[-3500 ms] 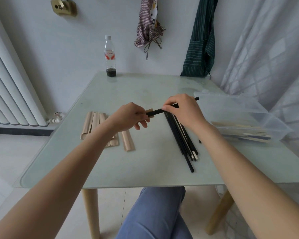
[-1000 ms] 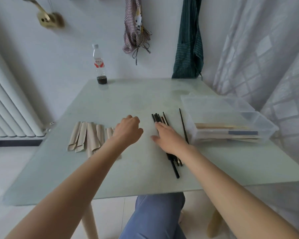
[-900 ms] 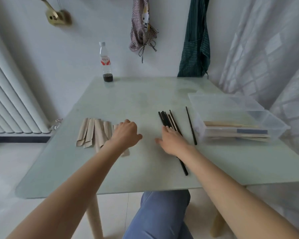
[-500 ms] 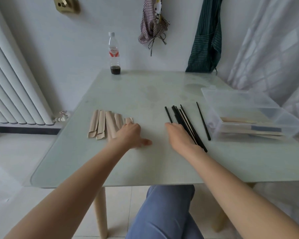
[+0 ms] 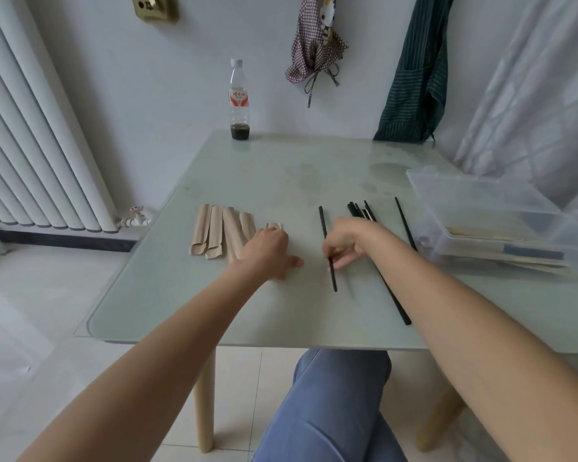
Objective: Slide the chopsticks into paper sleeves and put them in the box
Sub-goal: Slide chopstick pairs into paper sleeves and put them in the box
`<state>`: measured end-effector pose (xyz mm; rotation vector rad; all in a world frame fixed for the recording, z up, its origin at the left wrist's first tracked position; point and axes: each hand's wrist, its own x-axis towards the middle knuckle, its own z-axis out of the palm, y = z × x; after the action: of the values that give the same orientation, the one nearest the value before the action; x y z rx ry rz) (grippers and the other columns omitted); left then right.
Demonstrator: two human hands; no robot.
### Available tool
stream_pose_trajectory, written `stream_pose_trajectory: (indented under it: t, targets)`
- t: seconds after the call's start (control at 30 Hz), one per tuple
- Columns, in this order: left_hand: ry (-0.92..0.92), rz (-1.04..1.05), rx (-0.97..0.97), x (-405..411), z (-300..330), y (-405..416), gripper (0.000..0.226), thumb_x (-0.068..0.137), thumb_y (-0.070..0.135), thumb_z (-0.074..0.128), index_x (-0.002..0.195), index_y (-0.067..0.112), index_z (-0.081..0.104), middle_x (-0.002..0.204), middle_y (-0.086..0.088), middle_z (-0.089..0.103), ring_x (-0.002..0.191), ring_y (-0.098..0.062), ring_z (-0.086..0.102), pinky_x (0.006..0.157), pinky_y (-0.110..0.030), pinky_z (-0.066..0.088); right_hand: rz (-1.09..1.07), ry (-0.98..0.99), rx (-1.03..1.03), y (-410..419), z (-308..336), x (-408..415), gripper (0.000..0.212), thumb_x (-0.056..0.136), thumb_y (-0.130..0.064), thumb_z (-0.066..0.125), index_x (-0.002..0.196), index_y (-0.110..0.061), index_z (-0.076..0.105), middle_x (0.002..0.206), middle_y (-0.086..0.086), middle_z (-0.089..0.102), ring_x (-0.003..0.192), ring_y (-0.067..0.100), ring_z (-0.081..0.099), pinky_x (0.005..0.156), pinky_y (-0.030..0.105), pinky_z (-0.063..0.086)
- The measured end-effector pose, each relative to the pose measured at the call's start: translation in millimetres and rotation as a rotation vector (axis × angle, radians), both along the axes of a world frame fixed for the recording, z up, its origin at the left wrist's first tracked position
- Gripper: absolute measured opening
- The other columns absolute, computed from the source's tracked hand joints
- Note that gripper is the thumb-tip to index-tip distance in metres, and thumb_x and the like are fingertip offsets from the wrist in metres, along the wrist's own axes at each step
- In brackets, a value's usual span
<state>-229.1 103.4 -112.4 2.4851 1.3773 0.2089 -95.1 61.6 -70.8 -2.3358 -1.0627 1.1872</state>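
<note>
Head view, table: I see the glass table (image 5: 281,181) set up as a line, paper sleeves on my left, chopsticks in the middle, box on my right, so each piece travels one way.
Head view, paper sleeves: the paper sleeves (image 5: 221,233) lie flat side by side near the left hand, open ends toward me as far as I can tell, ready for loading.
Head view, left hand: my left hand (image 5: 267,251) rests palm down on the nearest sleeve, fingers loosely spread, pressing it rather than pinching it; I judge it is about to lift 1.
Head view, right hand: my right hand (image 5: 351,241) has its fingertips curled narrowly around 1 chopstick (image 5: 324,228), pulled apart from the others; whether it is off the glass I cannot tell.
Head view, loose chopsticks: the remaining chopsticks (image 5: 364,211) lie bunched just beyond the right hand, with 1 stray stick nearer the box.
Head view, box: the clear box (image 5: 474,195) sits open at the right edge, finished sleeved pairs lying flat inside, close enough to drop into.
Head view, stage: I judge this as picking up the next pair, with several sleeves left.
</note>
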Motion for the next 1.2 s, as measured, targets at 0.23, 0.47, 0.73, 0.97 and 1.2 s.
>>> stream_pose_trajectory:
  t: [0.23, 0.47, 0.73, 0.97, 1.2]
  targets:
    - [-0.079, 0.226, -0.059, 7, 6, 21, 0.056, 0.074, 0.021, 0.078, 0.117, 0.000, 0.051, 0.121, -0.019, 0.053, 0.117, -0.033, 0.046, 0.090, -0.035, 0.042, -0.203, 0.650, 0.530, 1, -2, 3, 0.019, 0.090, 0.009, 0.044, 0.075, 0.003, 0.054, 0.061, 0.013, 0.062, 0.056, 0.020, 0.065, 0.056, 0.026, 0.057]
    - [-0.454, 0.312, -0.387, 2, 10, 37, 0.024, 0.081, 0.021, 0.071, 0.091, 0.001, 0.061, 0.097, -0.019, 0.058, 0.084, -0.027, 0.057, 0.060, -0.023, 0.045, -0.181, 0.498, 0.757, 0, 5, 4, 0.015, 0.090, -0.009, 0.056, 0.080, -0.019, 0.051, 0.080, -0.002, 0.069, 0.068, 0.010, 0.063, 0.066, 0.023, 0.041]
    - [-1.475, 0.343, -1.098, 10, 15, 38, 0.008, 0.095, 0.003, 0.046, 0.088, 0.006, 0.047, 0.070, -0.007, 0.047, 0.050, -0.013, 0.047, 0.050, -0.022, 0.051, -0.391, 0.763, 0.992, 10, -4, 3, 0.019, 0.098, -0.009, 0.042, 0.080, -0.016, 0.044, 0.083, 0.009, 0.068, 0.063, 0.012, 0.063, 0.062, 0.019, 0.046]
    - [-1.123, 0.201, -1.015, 18, 9, 46, 0.012, 0.094, 0.026, 0.050, 0.085, 0.019, 0.046, 0.050, 0.008, 0.029, 0.035, -0.005, 0.020, 0.031, -0.014, 0.012, -0.483, 0.818, 1.074, 28, -14, 13, 0.022, 0.099, -0.009, 0.039, 0.078, -0.015, 0.040, 0.079, 0.014, 0.067, 0.059, 0.015, 0.060, 0.061, 0.020, 0.046]
    - [-1.156, 0.039, -1.047, 20, -5, 52, 0.030, 0.100, 0.016, 0.037, 0.118, 0.006, 0.059, 0.078, -0.003, 0.045, 0.046, -0.009, 0.045, 0.045, -0.020, 0.046, -0.504, 0.752, 1.081, 40, -21, 22, 0.021, 0.099, -0.010, 0.038, 0.079, -0.015, 0.040, 0.077, 0.013, 0.067, 0.059, 0.013, 0.061, 0.061, 0.020, 0.047]
